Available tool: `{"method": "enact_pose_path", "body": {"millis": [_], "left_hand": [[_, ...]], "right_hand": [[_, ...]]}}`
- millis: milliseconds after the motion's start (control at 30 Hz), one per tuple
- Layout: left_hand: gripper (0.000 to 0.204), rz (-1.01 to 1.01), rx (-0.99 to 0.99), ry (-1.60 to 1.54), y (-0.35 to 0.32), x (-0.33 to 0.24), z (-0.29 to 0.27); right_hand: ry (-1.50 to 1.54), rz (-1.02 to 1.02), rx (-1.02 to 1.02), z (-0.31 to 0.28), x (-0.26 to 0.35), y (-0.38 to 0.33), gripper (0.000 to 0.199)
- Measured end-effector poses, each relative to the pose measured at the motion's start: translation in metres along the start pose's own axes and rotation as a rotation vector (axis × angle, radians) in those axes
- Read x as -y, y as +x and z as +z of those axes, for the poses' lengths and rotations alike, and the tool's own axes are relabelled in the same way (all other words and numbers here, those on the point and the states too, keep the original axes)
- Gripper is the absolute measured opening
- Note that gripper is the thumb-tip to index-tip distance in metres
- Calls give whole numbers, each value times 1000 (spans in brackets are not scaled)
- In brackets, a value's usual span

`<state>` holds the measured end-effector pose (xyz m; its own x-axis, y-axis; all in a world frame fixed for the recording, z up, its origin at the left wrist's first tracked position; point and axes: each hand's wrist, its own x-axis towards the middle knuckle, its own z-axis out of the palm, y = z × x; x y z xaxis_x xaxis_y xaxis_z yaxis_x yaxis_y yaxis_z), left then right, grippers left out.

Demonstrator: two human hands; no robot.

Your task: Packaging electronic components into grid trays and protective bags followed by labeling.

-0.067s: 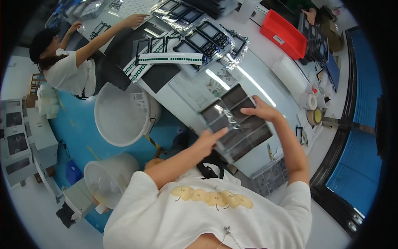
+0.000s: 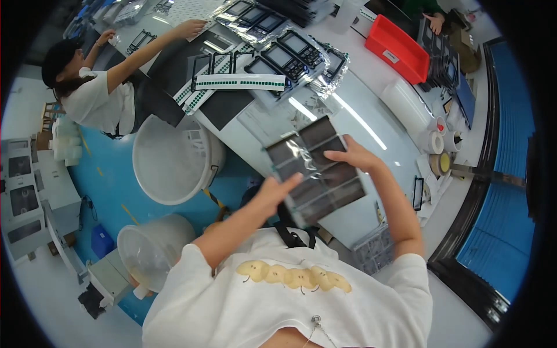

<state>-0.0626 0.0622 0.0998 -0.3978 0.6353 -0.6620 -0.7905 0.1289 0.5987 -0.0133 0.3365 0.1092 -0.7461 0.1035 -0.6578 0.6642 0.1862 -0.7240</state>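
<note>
Between my two hands is a clear plastic compartment tray (image 2: 339,176) with dark rectangular panels in its cells, tilted over the near part of the table. My left hand (image 2: 275,194) is closed on its left edge, with the thumb lying over the top. On the upper right edge, my right hand (image 2: 357,155) grips it the same way. The fingers beneath the tray are hidden. Beyond it lie black device frames (image 2: 282,56) on crinkled clear wrap, and white strips with green marks (image 2: 239,82).
A red bin (image 2: 396,49) stands at the far right, near tape rolls (image 2: 445,162). Another clear compartment tray (image 2: 374,249) sits by the near table edge. White tubs (image 2: 170,159) stand on the floor at left. A co-worker (image 2: 96,93) reaches over the table.
Both my hands have moved the tray slightly left and toward the far side. The co-worker's arm has hardly moved.
</note>
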Motion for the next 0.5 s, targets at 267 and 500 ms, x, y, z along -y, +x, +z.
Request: {"method": "enact_pose_path", "body": {"millis": [267,500], "left_hand": [[67,-127,-250,972,29,-162,-155],[81,-219,-304,1184,59,-185,-170]], "right_hand": [[428,32,-28,121,65,89,97],[145,-158,-72,98,56,104,73]]}}
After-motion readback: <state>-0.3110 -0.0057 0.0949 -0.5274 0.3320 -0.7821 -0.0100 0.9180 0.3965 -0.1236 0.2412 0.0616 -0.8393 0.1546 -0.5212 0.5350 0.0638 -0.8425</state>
